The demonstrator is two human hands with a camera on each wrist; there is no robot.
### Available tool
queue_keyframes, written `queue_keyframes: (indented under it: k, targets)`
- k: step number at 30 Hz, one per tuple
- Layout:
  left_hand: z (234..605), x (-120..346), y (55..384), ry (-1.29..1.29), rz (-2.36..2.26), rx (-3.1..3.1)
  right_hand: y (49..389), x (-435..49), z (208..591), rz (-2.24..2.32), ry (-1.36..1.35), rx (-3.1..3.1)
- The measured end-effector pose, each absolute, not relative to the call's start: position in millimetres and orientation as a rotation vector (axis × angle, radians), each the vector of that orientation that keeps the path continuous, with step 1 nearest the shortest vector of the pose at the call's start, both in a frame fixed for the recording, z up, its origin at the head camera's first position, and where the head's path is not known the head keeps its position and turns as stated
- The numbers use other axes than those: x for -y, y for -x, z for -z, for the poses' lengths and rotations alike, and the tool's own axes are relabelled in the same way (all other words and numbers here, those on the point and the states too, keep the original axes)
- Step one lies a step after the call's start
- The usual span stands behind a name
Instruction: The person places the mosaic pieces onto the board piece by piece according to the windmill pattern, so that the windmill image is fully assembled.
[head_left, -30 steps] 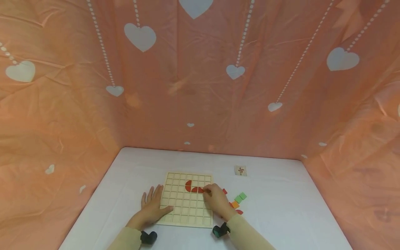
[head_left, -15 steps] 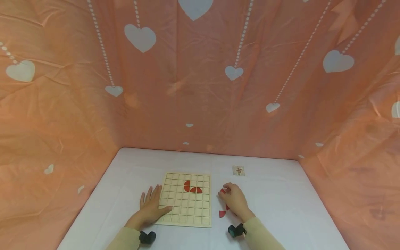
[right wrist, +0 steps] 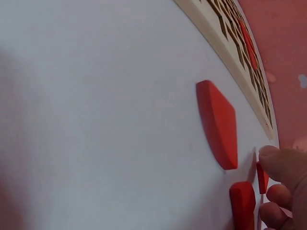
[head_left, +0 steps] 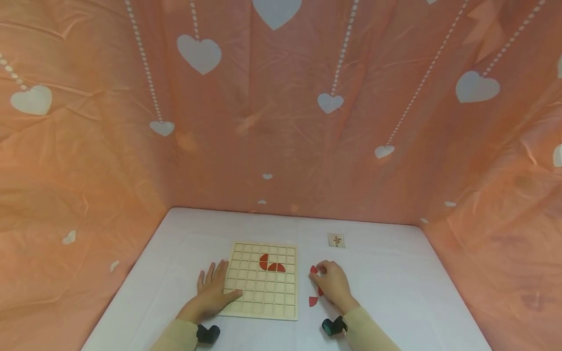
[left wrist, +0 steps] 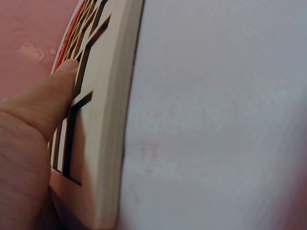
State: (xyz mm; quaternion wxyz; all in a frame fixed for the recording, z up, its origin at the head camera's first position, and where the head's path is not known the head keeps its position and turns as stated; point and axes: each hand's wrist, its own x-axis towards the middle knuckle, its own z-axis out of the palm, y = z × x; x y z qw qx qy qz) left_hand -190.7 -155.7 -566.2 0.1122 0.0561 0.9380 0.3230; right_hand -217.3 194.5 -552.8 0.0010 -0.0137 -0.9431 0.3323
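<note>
My left hand [head_left: 212,292] lies with straight, spread fingers over the left edge of a wooden grid board [head_left: 263,294]; its thumb [left wrist: 58,79] rests on the grid. Two red half-round shapes, an upper-left one [head_left: 264,262] and a lower-right one [head_left: 276,267], are set in the board. Right of the board, my right hand [head_left: 334,284] is bent low over loose pieces, its thumb and index tips right beside a red quarter-round tile [head_left: 313,269]. I cannot tell whether the fingers pinch anything. A red quarter-round tile [head_left: 313,301] lies nearer me, with another red tile [head_left: 320,291] partly under the hand.
A small card [head_left: 336,240] with a gridded picture lies at the back right of the white table [head_left: 386,273]. Heart-printed orange cloth [head_left: 290,146] encloses the table's back and sides. Black wrist devices sit by both sleeves.
My right hand has left the board and moved right, down to the loose tiles, then drawn slightly back from the far red tile. The left hand stays on the board.
</note>
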Motion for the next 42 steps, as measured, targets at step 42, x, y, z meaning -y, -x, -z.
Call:
queue_keyframes:
  k: [42]
  targets:
    - [566,154,190,-0.162,-0.94,-2.77,213,-132,542,-1.336,-0.385,2.855]
